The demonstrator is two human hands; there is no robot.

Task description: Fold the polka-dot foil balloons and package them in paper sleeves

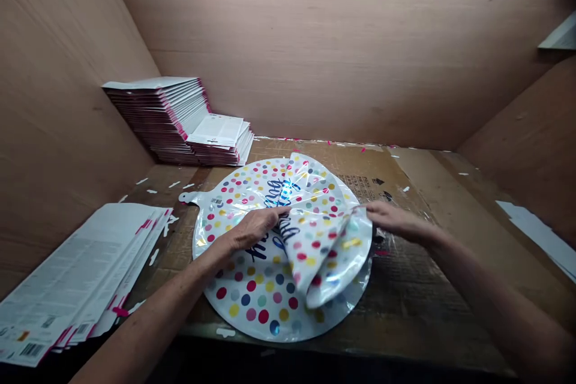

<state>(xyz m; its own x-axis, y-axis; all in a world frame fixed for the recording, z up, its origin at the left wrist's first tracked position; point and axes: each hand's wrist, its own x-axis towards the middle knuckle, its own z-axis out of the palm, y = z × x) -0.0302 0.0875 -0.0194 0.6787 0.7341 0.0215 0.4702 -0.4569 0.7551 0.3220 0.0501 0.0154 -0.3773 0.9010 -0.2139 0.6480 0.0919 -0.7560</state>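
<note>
A round white foil balloon with coloured dots and dark blue lettering [265,300] lies flat on the cardboard surface, its tail pointing left. On top of it, a second dotted foil sheet [315,240] is partly folded and lifted on the right half. My left hand [258,227] pinches this upper sheet near the middle, fingers pressed together. At the sheet's right edge, my right hand [389,219] has its fingers closed on the foil. Whether the upper sheet is a separate balloon is hard to tell.
Stacked white and pink card packets [157,114] stand at the back left. More printed packets [81,270] lie fanned at the left. White sheets [537,237] rest at the right. Wooden walls [315,42] enclose the cardboard-covered surface [432,192], with paper scraps scattered about.
</note>
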